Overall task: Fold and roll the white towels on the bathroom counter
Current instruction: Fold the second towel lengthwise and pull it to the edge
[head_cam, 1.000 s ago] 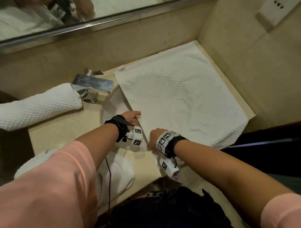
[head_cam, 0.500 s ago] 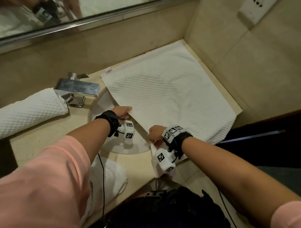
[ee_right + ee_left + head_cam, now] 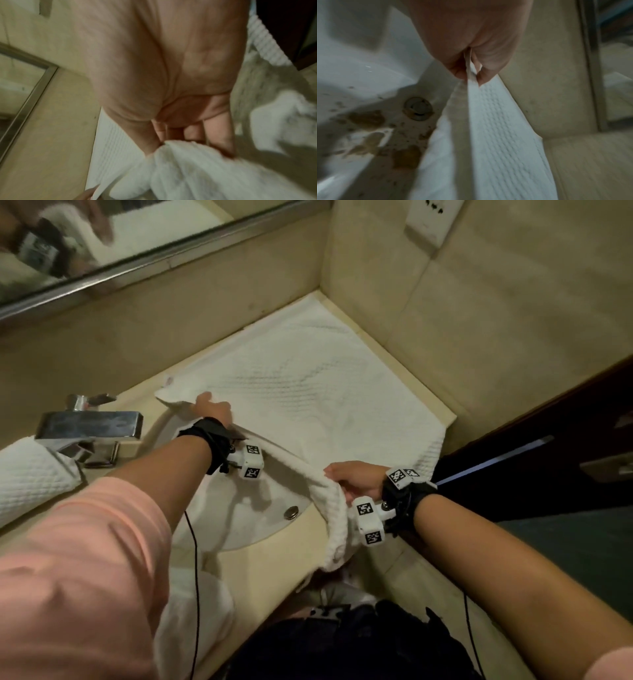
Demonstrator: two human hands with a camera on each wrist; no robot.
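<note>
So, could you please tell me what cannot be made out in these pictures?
- Head view: the left hand fingertips, tucked under the spread towel.
- Head view: the folded towel at the counter's near edge, mostly behind the pink sleeve.
- Right wrist view: the right hand grip, blurred.

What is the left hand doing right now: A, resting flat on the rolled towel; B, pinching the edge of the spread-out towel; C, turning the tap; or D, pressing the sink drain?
B: the left hand pinches the towel edge between thumb and fingers, lifted over the sink, away from the tap and the rolled towel.
</note>
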